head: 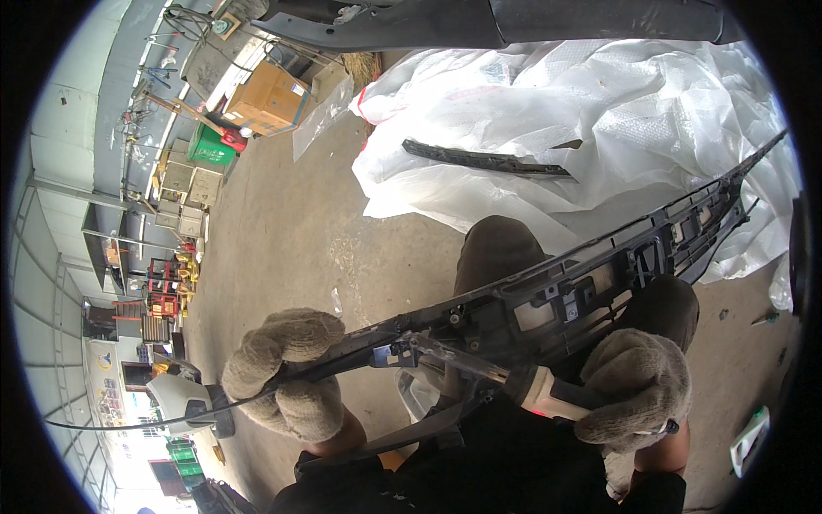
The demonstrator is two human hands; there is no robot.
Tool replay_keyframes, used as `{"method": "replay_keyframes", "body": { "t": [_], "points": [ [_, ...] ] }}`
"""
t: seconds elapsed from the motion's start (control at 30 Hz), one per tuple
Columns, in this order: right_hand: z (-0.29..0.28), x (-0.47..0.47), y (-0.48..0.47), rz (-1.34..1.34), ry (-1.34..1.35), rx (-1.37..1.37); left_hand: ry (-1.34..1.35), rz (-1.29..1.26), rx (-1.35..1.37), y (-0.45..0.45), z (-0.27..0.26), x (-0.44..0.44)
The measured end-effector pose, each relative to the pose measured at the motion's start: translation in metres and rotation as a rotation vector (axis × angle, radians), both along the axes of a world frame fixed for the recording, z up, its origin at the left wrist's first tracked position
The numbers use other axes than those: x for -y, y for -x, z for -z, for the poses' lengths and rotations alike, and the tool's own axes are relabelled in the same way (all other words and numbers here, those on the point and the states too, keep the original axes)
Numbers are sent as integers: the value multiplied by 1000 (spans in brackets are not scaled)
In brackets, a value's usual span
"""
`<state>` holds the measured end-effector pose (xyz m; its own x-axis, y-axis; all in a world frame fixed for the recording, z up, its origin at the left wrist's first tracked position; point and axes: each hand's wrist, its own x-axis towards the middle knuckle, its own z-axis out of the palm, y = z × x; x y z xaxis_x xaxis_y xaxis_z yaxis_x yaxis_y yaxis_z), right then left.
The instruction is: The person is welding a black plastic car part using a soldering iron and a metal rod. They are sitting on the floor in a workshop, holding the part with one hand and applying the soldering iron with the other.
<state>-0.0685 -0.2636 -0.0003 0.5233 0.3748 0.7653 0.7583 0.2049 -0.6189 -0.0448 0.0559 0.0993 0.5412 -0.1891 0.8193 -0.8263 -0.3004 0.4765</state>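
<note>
A long black plastic car grille frame (546, 315) lies slantwise across my lap. My left hand (282, 372), in a brown knitted glove, is wrapped around its narrow left end, and a thin dark strip runs out leftward past the fingers. In my gloved right hand (636, 392) is a hand-held tool with a cream and black handle (542, 395) and a long metal shaft (459, 356). The tool's tip is at the frame near a small bracket (393, 354); whether it touches cannot be told. The palm hides part of the handle.
White bubble wrap (642, 109) is heaped ahead, with a black trim strip (488, 159) on it. A dark bumper panel (514, 24) crosses the top. At left are a cardboard box (266, 99) and a green bin (212, 146). A white bottle (750, 442) lies at right.
</note>
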Motion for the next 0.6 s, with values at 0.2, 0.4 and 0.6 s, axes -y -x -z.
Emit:
{"method": "replay_keyframes", "body": {
  "t": [0.2,0.4,0.6],
  "points": [
    [-6,0,-1,-35,10,-21,4,10,-9,1,2,1],
    [3,-4,4,-35,-55,-26,-9,20,-19,2,0,1],
    [3,-7,5,-8,-73,-14,14,33,-10,1,2,0]
  ]
}}
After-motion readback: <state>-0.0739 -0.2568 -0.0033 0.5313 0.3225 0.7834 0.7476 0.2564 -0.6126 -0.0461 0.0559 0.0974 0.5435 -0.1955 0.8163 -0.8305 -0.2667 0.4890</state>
